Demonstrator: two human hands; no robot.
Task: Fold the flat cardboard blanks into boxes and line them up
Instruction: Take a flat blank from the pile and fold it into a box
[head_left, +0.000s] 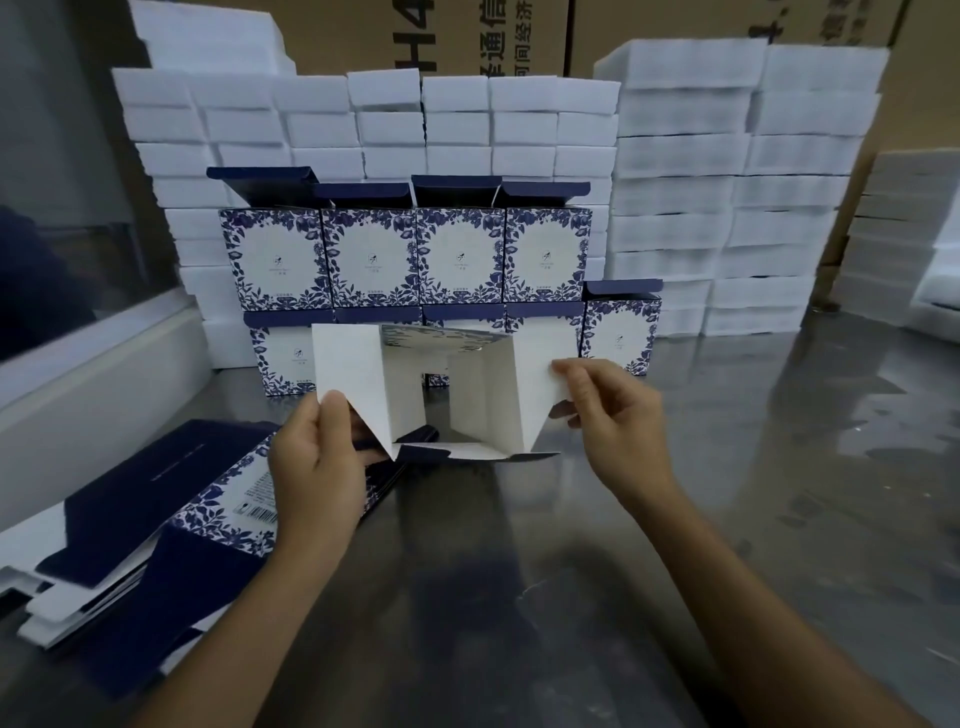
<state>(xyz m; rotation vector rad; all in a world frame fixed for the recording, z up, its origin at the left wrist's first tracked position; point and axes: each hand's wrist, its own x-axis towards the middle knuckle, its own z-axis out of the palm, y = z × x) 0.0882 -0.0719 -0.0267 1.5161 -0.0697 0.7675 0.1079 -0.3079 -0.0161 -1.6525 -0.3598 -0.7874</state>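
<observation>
Head view: nine folded boxes (369, 257) are standing in two rows (four on top, five below) at the table's (727, 467) back. Left hand (317, 462) and right hand (618, 421) are each pinching a white flap of one half-opened box (467, 395) above the table; flat blanks (156, 514) are lying left.

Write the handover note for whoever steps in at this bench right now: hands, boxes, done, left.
Left hand: grip pinching the left flap of the half-opened box, held above the metal table.
Right hand: grip pinching the right flap of the same box.
The box is opened into a tube with its white inside facing you; end flaps not yet tucked.
Done: folded boxes stacked in two rows at the back, four on top, at least five below, lids up.
Left: close this box, add it to the line, then work through the flat blanks piled at your left.
</observation>
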